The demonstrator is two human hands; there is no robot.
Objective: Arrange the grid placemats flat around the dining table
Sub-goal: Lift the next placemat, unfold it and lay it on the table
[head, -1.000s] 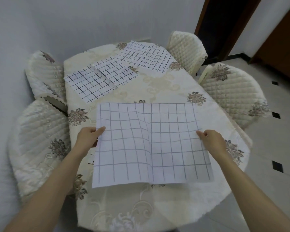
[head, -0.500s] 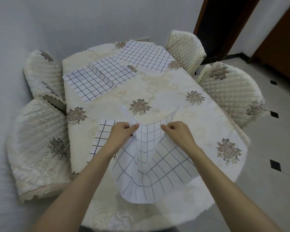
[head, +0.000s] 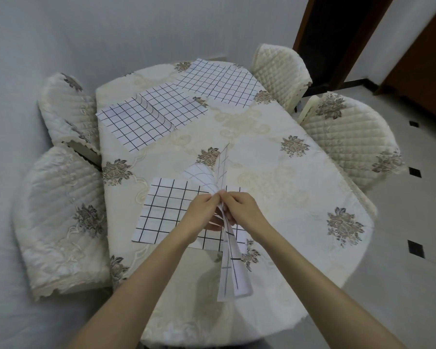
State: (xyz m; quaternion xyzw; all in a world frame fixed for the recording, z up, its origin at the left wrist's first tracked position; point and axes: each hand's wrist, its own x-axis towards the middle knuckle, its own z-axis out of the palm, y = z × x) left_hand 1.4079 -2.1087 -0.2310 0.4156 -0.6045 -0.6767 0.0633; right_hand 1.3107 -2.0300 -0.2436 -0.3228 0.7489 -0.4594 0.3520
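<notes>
1. Both forearms are stretched forward, and they are brought together at the middle.
2. The left hand [head: 201, 214] is curled, with the fingertips pinched (thumb against the forefinger).
3. The right hand [head: 239, 210] is curled likewise, its fingertips touching the left ones.

Cream quilted chairs, pale wall, dark doorway.
Four padded chairs [head: 350, 137] with brown floral embroidery tucked round the bench: two left, two right. Grey-white wall [head: 111, 28] behind. Brown-framed doorway [head: 337, 34] at upper right. Light tiled floor [head: 413, 222] dotted with small black squares.
</notes>
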